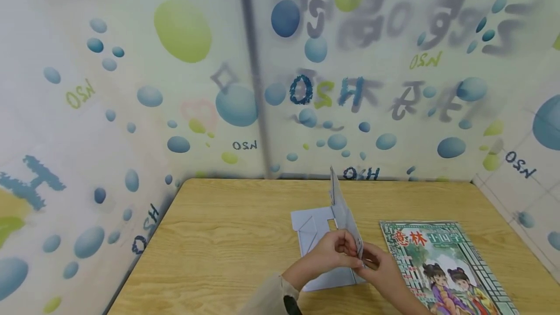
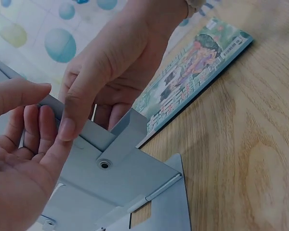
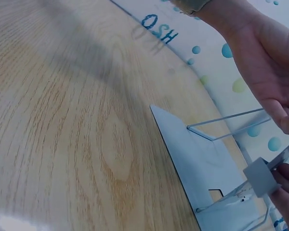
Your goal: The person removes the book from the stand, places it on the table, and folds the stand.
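Observation:
A light grey metal folding book stand (image 1: 345, 213) is on the table, its flat base plate (image 1: 321, 283) lying down and its panel raised upright. My left hand (image 1: 328, 256) grips the panel's near edge, with the thumb and curled fingers on it. Just beside it, my right hand (image 1: 385, 273) pinches the same edge from the right. The left wrist view shows a folded lip (image 2: 130, 132) and a round rivet near the right hand's fingers. In the right wrist view, thin wire legs (image 3: 226, 118) rise from the plate, and part of the right hand is cut off.
To the right lies a magazine (image 1: 455, 266) with an illustrated cover, close to my right hand. The wooden table (image 1: 218, 237) meets walls covered in a bubble pattern (image 1: 236, 106) at its back and left sides.

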Motion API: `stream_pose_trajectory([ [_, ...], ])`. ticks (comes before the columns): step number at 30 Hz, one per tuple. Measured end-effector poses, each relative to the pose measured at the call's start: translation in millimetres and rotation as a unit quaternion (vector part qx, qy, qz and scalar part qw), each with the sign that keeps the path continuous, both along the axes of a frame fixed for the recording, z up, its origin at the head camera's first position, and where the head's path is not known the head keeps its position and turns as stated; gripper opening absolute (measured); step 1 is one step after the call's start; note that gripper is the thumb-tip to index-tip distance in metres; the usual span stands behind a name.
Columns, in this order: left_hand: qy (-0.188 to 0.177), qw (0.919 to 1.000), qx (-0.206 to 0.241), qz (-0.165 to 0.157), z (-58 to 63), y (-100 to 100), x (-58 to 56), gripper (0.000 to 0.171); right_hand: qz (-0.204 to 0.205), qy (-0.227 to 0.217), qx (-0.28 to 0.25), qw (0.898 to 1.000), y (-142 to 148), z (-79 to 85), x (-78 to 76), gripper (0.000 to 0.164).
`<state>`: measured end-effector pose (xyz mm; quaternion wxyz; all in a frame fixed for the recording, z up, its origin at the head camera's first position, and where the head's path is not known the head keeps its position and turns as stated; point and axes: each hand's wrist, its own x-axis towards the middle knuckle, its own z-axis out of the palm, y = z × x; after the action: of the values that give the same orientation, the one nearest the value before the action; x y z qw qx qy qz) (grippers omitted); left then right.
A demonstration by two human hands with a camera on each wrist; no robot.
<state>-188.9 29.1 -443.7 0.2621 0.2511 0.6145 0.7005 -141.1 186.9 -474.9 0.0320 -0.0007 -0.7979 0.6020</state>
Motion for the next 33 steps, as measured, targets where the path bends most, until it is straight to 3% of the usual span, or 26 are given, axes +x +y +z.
stream_pose_trajectory([
  [4,0.010,0.9999,-0.006,-0.010,2.4,-2,-2.6,0.021,0.003,0.008,-0.010,1.000,2,-2.4,0.1,0.035],
  [7,0.038,0.9992,-0.011,-0.003,3.9,-8,-7.3,0.022,0.003,0.008,-0.025,1.000,2,-3.5,-0.2,0.035],
  [15,0.122,0.9871,-0.039,0.095,4.3,-49,-23.6,0.018,-0.017,-0.027,-0.031,0.999,2,-3.5,-1.2,0.037],
  [21,0.131,0.9741,-0.123,0.137,7.6,-76,-20.2,0.018,-0.018,-0.049,-0.030,0.998,3,-2.3,-1.1,0.041],
  [26,0.140,0.9638,-0.178,0.141,-19.4,-77,-23.4,0.022,-0.023,-0.047,-0.026,0.998,4,-4.1,-2.0,0.041],
  [30,0.168,0.9590,-0.177,0.144,-42.3,-69,-30.0,0.012,-0.021,-0.048,-0.030,0.998,4,-5.1,-2.5,0.041],
  [33,0.178,0.9583,-0.171,0.144,-50.3,-62,-32.7,0.009,-0.019,-0.047,-0.031,0.998,3,-5.1,-2.5,0.041],
])
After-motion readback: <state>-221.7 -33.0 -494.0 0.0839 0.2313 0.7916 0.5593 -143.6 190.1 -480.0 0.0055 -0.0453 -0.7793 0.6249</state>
